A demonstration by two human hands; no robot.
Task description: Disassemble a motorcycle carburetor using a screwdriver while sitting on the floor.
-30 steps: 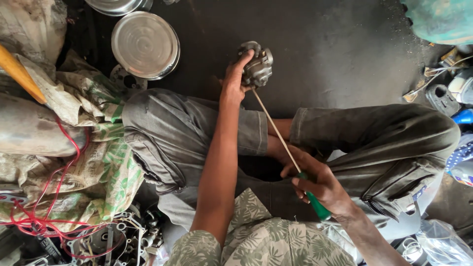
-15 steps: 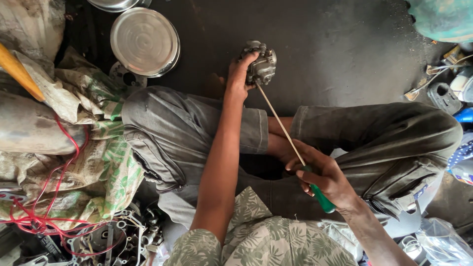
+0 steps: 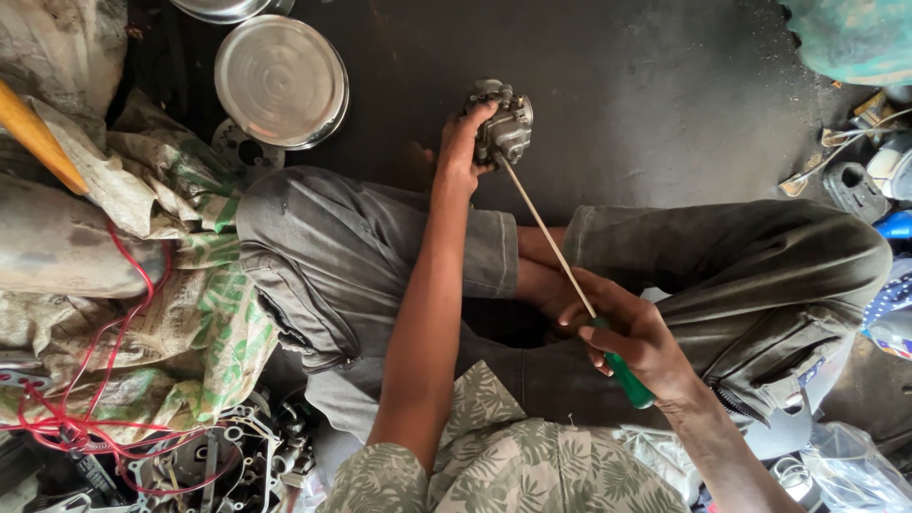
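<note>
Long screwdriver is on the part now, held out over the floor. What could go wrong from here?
The small grey metal engine part is braced only by the left hand, above the dark floor; a slip of the long green-handled screwdriver tip could jab those fingers. The right hand grips far from the tip, so the thin shaft may wander or bend. Any loosened small piece could drop and be hard to spot on the floor.

Bare dark floor [image 3: 665, 104] beyond knees; sacks [image 3: 180, 275] crowding left.
</note>
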